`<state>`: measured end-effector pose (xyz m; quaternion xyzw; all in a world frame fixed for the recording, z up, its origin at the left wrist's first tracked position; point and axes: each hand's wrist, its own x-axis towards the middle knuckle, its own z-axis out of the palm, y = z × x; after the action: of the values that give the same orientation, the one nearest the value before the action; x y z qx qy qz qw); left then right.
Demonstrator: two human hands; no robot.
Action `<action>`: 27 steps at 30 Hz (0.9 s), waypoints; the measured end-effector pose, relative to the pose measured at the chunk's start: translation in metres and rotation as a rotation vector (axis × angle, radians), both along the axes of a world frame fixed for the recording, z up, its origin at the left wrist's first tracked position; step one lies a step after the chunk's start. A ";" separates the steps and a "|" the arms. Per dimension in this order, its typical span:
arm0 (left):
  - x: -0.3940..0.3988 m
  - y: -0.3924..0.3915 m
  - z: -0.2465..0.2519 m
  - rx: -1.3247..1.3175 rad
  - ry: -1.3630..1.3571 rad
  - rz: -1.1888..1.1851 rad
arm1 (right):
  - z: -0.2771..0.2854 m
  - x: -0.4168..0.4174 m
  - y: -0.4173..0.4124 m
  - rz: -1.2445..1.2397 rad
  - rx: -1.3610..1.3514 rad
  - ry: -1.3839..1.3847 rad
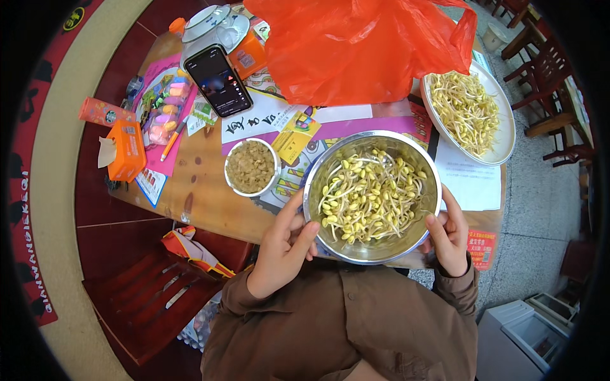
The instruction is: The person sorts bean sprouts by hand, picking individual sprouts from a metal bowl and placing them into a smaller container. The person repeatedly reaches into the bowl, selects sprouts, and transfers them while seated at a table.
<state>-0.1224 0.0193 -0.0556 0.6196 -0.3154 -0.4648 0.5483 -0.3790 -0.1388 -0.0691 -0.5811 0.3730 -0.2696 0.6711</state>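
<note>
Both hands grip a round stainless steel bowl (312,238) at the table's near edge, one on either side. My left hand (286,243) has its thumb against the rim and its fingers under the left side. On the right rim rests the thumb of my right hand (447,235), its fingers behind the wall. Soybean sprouts (371,195) with yellow heads lie loose in the bowl. Left of it stands a white cup (251,193) filled with small, pale brown, flaky bits. A white oval plate (507,138) at the right carries a heap of more sprouts (462,109).
A big red plastic bag (362,52) covers the table's far side. Leaning at the back left is a lit smartphone (219,81), near stacked bowls (205,24). Orange tissue pack (127,152), marker (174,138) and papers (469,181) lie about. A wooden chair (152,290) stands left.
</note>
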 end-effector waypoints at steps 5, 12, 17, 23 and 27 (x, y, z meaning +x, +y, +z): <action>0.001 -0.001 0.003 0.037 -0.445 -0.013 | 0.001 -0.001 -0.002 0.035 -0.006 -0.010; 0.000 -0.033 0.026 -0.271 -1.186 0.054 | 0.002 0.000 -0.001 0.022 -0.008 0.010; -0.006 -0.057 0.035 -0.296 -1.163 -0.122 | 0.004 -0.001 -0.001 0.029 -0.020 0.004; -0.001 -0.043 0.032 -0.262 -1.195 -0.145 | 0.001 0.001 -0.003 0.052 -0.051 0.013; 0.001 -0.041 0.036 -0.272 -1.109 -0.270 | 0.003 0.000 -0.002 0.037 -0.030 0.016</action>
<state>-0.1217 -0.0215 -0.0193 0.6486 -0.6881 -0.0921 0.3121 -0.3787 -0.1404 -0.0657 -0.5999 0.3634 -0.2580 0.6644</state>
